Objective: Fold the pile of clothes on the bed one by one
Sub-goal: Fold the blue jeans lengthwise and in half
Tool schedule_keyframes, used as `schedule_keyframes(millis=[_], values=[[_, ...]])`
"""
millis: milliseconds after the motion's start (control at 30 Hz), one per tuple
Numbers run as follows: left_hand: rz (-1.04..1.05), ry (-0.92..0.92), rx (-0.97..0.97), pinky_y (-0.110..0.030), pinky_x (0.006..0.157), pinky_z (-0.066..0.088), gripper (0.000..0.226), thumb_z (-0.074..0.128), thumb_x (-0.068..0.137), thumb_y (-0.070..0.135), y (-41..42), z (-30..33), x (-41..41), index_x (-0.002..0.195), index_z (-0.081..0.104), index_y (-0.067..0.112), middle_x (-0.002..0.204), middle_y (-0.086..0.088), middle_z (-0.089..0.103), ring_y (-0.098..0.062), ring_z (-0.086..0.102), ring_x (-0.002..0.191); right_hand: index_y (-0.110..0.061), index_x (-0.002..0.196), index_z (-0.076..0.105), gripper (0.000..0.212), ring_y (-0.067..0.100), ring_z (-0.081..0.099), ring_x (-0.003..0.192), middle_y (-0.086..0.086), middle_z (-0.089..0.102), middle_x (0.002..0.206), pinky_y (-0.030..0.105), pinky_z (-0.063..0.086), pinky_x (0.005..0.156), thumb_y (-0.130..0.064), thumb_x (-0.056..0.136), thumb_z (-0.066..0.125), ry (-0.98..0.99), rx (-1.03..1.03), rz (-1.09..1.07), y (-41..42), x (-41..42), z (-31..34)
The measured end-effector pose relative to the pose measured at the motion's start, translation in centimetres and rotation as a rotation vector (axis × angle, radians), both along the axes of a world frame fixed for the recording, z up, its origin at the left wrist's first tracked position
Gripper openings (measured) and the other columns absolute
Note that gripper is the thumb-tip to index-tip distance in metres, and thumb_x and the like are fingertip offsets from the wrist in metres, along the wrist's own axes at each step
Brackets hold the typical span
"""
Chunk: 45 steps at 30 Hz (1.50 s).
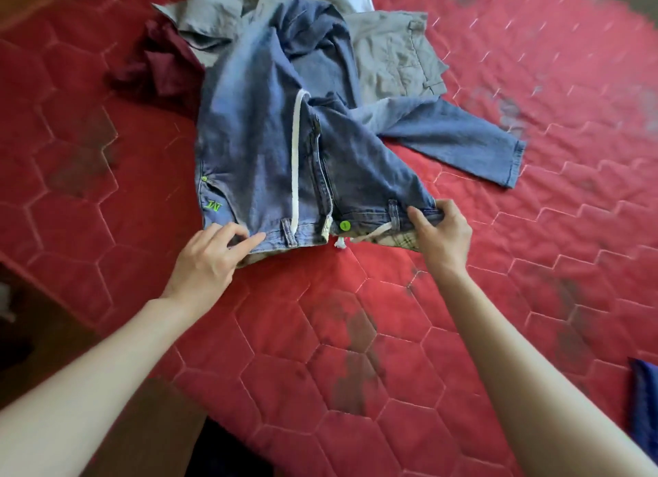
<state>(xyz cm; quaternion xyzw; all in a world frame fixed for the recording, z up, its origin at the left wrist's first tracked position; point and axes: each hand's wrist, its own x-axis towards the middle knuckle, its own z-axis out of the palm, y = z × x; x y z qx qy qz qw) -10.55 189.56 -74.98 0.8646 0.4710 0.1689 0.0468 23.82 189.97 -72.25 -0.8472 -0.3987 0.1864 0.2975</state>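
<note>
hands [320, 241] gripping jeans [270, 149] waistband, red bed [320, 334]

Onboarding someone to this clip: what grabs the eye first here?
The blue jeans spread mid-frame on the red quilted bed cover, both hands gripping the waistband: left hand at one corner, right hand at the other. Behind them lie grey clothes and a maroon garment.
</note>
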Motion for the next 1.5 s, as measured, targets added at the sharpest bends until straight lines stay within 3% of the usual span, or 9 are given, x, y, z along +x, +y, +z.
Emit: schedule_keyframes(millis=[267, 433, 633, 800, 967, 1033, 1167, 1367, 1500], values=[[-0.126, 0.009, -0.078, -0.043, 0.059, 0.052, 0.055, 0.051, 0.072, -0.02, -17.4, 2.8, 2.1, 0.115, 0.07, 0.008, 0.089, -0.009, 0.062, -0.03, 0.057, 0.07, -0.02, 0.093, 0.063, 0.021, 0.01, 0.056, 0.077, -0.01, 0.062, 0.079, 0.025, 0.037, 0.07, -0.031, 0.079, 0.075, 0.063, -0.085, -0.021, -21.8, 5.1, 3.3], [-0.167, -0.023, -0.088, -0.041, 0.055, 0.049, 0.055, 0.051, 0.071, -0.021, -26.1, 2.0, 3.9, 0.113, 0.071, 0.007, 0.088, -0.01, 0.063, -0.028, 0.054, 0.064, -0.023, 0.091, 0.061, 0.019, -0.009, 0.056, 0.067, -0.02, 0.06, 0.073, 0.013, 0.033, 0.06, -0.03, 0.08, 0.075, 0.103, -0.095, -0.051, -32.7, 6.1, 3.2], [-0.148, 0.023, -0.13, -0.04, 0.062, 0.048, 0.051, 0.065, 0.065, -0.022, -32.1, -1.3, 4.3, 0.108, 0.072, 0.005, 0.091, -0.016, 0.065, -0.033, 0.061, 0.073, -0.018, 0.096, 0.065, 0.02, 0.016, 0.062, 0.087, -0.003, 0.067, 0.089, 0.03, 0.045, 0.076, -0.027, 0.081, 0.074, 0.114, -0.194, -0.068, -39.3, 5.5, -0.4], [-0.124, 0.196, -0.201, -0.057, 0.092, 0.044, 0.053, 0.08, 0.063, -0.004, -34.2, -4.0, 4.9, 0.115, 0.067, -0.002, 0.116, -0.026, 0.061, -0.043, 0.06, 0.108, -0.006, 0.129, 0.057, 0.048, 0.032, 0.05, 0.117, 0.016, 0.055, 0.124, 0.037, 0.038, 0.1, -0.012, 0.083, 0.069, -0.236, -0.186, 0.088, -41.9, 3.6, -2.6], [-0.186, 0.081, -0.243, -0.05, 0.095, 0.045, 0.042, 0.075, 0.075, 0.009, -37.1, -3.5, 9.0, 0.116, 0.066, 0.001, 0.118, -0.019, 0.062, -0.038, 0.06, 0.11, -0.008, 0.109, 0.07, 0.037, 0.033, 0.061, 0.105, 0.011, 0.065, 0.11, 0.044, 0.05, 0.086, -0.007, 0.073, 0.074, -0.555, -0.032, 0.47, -44.1, 1.4, -3.8], [-0.147, -0.035, -0.346, -0.042, 0.086, 0.047, 0.032, 0.071, 0.082, 0.016, -38.2, -3.1, 11.9, 0.112, 0.068, 0.006, 0.108, -0.01, 0.065, -0.032, 0.061, 0.1, -0.01, 0.101, 0.071, 0.029, 0.032, 0.063, 0.096, 0.007, 0.067, 0.101, 0.042, 0.051, 0.077, -0.016, 0.074, 0.077, -0.53, -0.045, 0.538, -44.5, 0.8, -4.5], [0.093, -0.13, -0.527, -0.036, 0.092, 0.04, 0.028, 0.057, 0.094, 0.026, -38.7, -3.5, 17.2, 0.116, 0.066, 0.012, 0.112, -0.003, 0.061, -0.024, 0.053, 0.104, -0.012, 0.101, 0.072, 0.037, 0.03, 0.059, 0.092, 0.006, 0.065, 0.099, 0.04, 0.047, 0.073, -0.033, 0.071, 0.081, -0.428, -0.137, 0.424, -44.7, -0.7, -6.3], [0.053, -0.031, -0.057, -0.043, 0.09, 0.037, 0.036, 0.063, 0.078, 0.005, -36.7, -5.1, 16.9, 0.113, 0.064, 0.01, 0.112, -0.012, 0.059, -0.029, 0.052, 0.098, -0.007, 0.081, 0.07, 0.01, 0.032, 0.06, 0.091, 0.008, 0.066, 0.097, 0.038, 0.047, 0.073, -0.013, 0.078, 0.077, -0.258, 0.023, 0.216, -44.6, -3.7, -8.1], [-0.038, 0.211, -0.12, -0.054, 0.112, 0.021, 0.047, 0.055, 0.091, 0.021, -35.1, -6.2, 14.0, 0.137, 0.05, 0.013, 0.145, -0.015, 0.043, -0.035, 0.034, 0.134, -0.003, 0.079, 0.067, 0.016, 0.02, 0.061, 0.081, 0.005, 0.068, 0.082, 0.043, 0.049, 0.082, -0.014, 0.09, 0.066, -0.026, 0.12, 0.161, -44.6, -3.3, -5.6]])
